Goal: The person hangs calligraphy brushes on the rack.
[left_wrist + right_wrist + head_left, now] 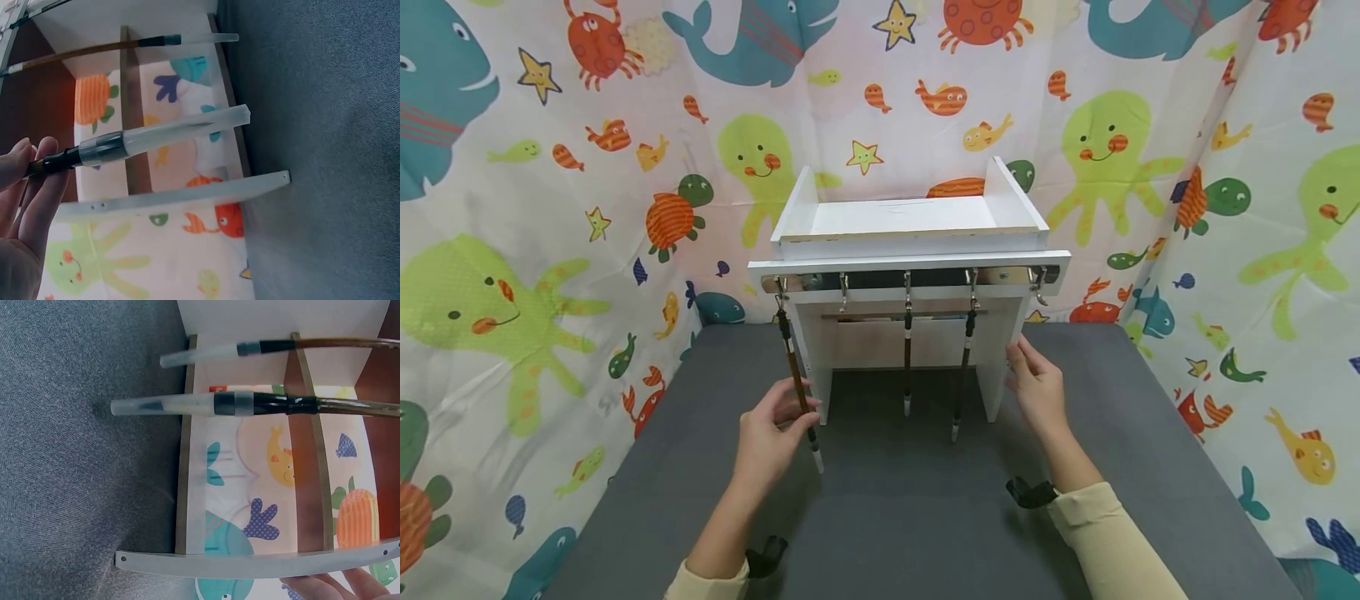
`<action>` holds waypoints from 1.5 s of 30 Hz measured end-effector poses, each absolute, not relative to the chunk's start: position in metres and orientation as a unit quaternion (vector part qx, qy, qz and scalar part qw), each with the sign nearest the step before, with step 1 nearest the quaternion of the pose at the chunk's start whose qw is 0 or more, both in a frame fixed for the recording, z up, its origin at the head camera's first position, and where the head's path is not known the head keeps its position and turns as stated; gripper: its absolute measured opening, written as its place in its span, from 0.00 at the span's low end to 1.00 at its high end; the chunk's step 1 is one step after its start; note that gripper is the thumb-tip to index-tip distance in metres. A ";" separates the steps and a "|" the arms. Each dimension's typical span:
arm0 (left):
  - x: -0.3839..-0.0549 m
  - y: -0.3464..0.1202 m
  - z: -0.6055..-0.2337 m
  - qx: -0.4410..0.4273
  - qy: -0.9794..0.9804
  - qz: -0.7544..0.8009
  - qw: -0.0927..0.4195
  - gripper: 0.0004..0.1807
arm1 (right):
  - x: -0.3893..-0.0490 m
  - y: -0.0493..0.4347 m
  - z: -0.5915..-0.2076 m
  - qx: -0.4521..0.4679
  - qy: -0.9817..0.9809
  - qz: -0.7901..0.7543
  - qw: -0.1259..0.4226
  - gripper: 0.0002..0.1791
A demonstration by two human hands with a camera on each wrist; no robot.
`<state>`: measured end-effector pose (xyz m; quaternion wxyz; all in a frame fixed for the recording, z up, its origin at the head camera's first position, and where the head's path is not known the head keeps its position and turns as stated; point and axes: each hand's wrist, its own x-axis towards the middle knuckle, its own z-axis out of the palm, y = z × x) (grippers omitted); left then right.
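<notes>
A white wooden rack (910, 247) stands on the grey tabletop, with a metal strip of hooks along its front. From the leftmost hook hangs a brown-handled calligraphy brush (793, 358), its tip inside a clear cap (187, 128). My left hand (771, 433) pinches this brush low on its handle, between thumb and fingers. Two more capped brushes hang untouched, a middle brush (907, 354) and a right brush (964, 371). My right hand (1037, 387) has its fingers against the outer side of the rack's right side panel (1006, 358), partly hidden behind it in the right wrist view.
Hooks without brushes include the second hook (843, 292) and the rightmost hook (1039, 283). A raised-sided tray (902, 218) forms the rack's top. Behind and beside the grey tabletop (910, 517) hangs a sea-animal curtain (865, 75).
</notes>
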<state>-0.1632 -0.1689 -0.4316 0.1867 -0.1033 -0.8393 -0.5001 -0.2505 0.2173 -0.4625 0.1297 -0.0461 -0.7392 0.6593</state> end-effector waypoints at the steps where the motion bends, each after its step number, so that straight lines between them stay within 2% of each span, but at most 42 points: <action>1: -0.163 -0.167 -0.432 -0.110 -0.840 -0.498 0.186 0.26 | -0.250 0.217 -0.462 -0.046 -0.740 0.659 0.130 0.36; 13: -0.167 -0.145 -0.443 -0.160 -0.852 -0.463 0.185 0.25 | -0.252 0.219 -0.463 -0.045 -0.741 0.660 0.120 0.35; 28: -0.167 -0.137 -0.442 -0.121 -0.864 -0.463 0.158 0.25 | -0.252 0.219 -0.461 -0.033 -0.734 0.669 0.114 0.36; 38: -0.173 -0.133 -0.438 -0.110 -0.869 -0.452 0.167 0.25 | -0.251 0.220 -0.457 -0.026 -0.730 0.672 0.124 0.33; 45: -0.186 -0.132 -0.456 -0.116 -0.867 -0.451 0.179 0.25 | -0.249 0.222 -0.460 -0.037 -0.739 0.663 0.114 0.36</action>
